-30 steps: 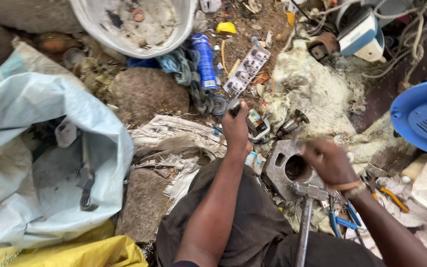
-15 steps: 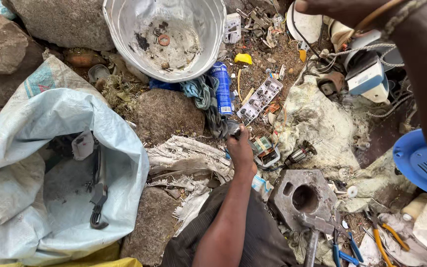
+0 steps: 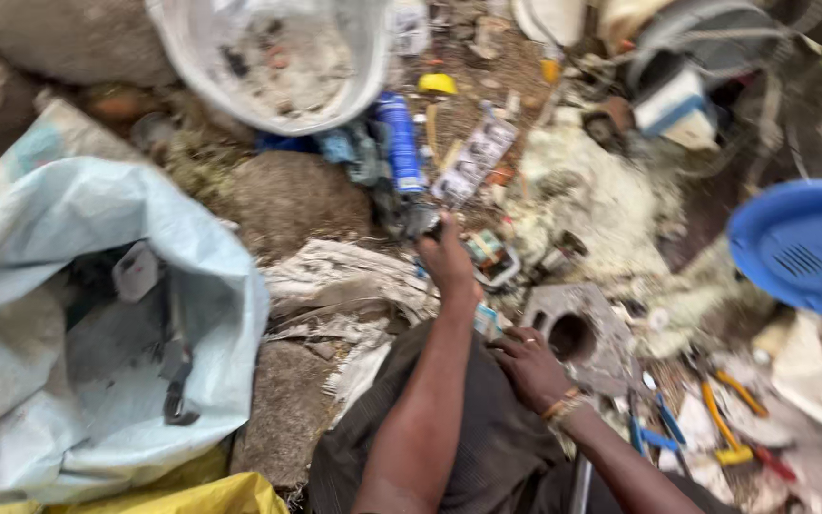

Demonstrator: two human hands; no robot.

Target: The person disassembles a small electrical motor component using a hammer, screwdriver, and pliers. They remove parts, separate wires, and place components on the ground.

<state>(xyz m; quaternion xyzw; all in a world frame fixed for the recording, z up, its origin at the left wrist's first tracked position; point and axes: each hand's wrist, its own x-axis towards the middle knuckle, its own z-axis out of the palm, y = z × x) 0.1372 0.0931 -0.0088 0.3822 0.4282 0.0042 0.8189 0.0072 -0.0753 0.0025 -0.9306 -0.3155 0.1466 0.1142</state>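
- The right hand [image 3: 530,366] rests on the dark trouser knee [image 3: 487,428], fingers loosely spread and gripping nothing, just beside the grey metal block [image 3: 577,333] with its round hole.
- Left of the block, the left hand [image 3: 446,257] reaches forward, closed on a small dark metal part [image 3: 420,221], lifting it from the litter.
- Well left of the block, a pale sack [image 3: 97,314] lies open, holding metal scrap.
- Beyond the block lies a white basin [image 3: 278,67].
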